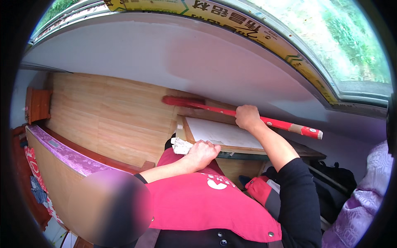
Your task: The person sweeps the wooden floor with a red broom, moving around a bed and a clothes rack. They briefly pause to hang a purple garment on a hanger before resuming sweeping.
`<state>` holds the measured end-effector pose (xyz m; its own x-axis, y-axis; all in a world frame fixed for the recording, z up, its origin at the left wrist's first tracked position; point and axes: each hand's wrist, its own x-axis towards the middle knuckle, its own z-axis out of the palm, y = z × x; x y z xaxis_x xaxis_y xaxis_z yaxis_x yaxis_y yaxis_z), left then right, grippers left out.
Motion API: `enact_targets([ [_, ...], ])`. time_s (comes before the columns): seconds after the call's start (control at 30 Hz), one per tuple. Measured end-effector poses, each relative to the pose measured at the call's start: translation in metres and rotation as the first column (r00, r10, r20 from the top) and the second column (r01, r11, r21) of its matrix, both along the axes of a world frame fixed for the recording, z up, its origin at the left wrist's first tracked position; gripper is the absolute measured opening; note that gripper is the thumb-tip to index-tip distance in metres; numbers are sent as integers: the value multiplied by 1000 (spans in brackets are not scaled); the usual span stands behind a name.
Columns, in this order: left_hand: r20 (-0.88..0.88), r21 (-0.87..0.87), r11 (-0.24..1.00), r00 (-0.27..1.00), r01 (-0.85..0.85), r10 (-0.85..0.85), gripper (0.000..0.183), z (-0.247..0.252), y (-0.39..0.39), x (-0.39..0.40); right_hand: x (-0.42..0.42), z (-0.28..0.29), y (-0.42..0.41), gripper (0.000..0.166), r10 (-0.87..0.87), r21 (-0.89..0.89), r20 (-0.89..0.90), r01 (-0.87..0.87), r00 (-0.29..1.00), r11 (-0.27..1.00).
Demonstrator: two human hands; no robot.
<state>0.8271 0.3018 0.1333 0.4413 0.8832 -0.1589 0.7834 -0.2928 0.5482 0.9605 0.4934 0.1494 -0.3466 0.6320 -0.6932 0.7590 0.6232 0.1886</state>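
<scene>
My right hand (248, 117) is closed around the red handle of a broom or brush (280, 124), whose red bristle head (183, 101) lies over the wood-look floor beside the white wall. A crumpled white cloth or paper (180, 146) sticks out of my left hand (203, 153), which is shut on it. That hand is over the near edge of a small table with a white top (223, 131) and wooden rim. The right forearm passes over this table. A pink apron covers my body.
A window frame (319, 66) with yellow printed film runs above the wall (149, 49). At left stand a bed with a purple-edged mattress (62, 145) and a wooden cabinet (38, 104). Dark bags (336, 179) and a purple curtain (363, 198) are at right.
</scene>
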Motion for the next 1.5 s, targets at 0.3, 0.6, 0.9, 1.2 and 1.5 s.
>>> enact_targets([
  [0.3, 84, 28, 999, 996, -19, 16, 28, -1, 2, -3, 71, 66, -7, 30, -145, 23, -37, 146, 989, 989],
  [0.6, 114, 179, 980, 991, -87, 67, 22, -10, -7, 2, 109, 6, -13, 22, -136, 61, 255, 124, 957, 990],
  [0.9, 66, 242, 965, 994, -101, 87, 19, -15, -11, 4, -9, -8, -39, 19, 111, -95, 165, -96, 980, 991],
  [1.2, 118, 201, 975, 991, -92, 69, 21, -18, -9, 3, -29, -12, -49, 30, 37, -95, 51, -32, 998, 995],
  [1.5, 79, 68, 997, 997, -33, 28, 27, -12, -6, -3, 102, 95, -19, 33, -231, 92, 121, 221, 966, 971],
])
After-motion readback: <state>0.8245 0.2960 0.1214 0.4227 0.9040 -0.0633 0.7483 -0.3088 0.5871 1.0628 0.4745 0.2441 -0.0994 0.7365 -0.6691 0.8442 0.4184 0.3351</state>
